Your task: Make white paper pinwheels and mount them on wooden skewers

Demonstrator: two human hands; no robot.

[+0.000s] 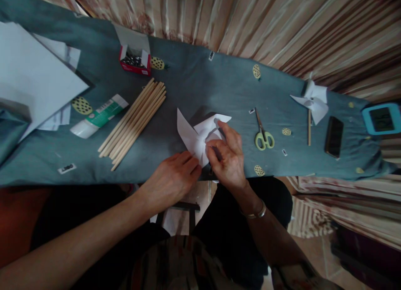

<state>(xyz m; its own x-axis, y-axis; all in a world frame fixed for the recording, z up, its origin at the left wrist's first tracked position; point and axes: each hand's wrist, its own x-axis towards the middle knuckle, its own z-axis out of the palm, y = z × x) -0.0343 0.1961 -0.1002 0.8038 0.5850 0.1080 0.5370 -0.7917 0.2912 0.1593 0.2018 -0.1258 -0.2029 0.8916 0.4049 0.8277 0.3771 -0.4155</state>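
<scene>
A white paper pinwheel (187, 130) lies on the cloth near the table's front edge, its blades folded in toward the middle. My left hand (175, 173) grips its lower edge with curled fingers. From the right, my right hand (230, 158) has thumb and fingers pinched on the paper by the centre. Whether a small piece sits between those fingertips is too blurred to make out. Beside this hand lie scissors (264, 139) with green handles. Left of the pinwheel rests a bundle of several wooden sticks (134, 125).
A red box (134, 69) of small metal pieces stands open at the back. A glue tube (98, 117) and white paper sheets (37, 69) lie left. Far right are another pinwheel on a stick (315, 100), a phone (334, 136) and a blue-framed timer (382, 118). Curtains (250, 27) hang behind.
</scene>
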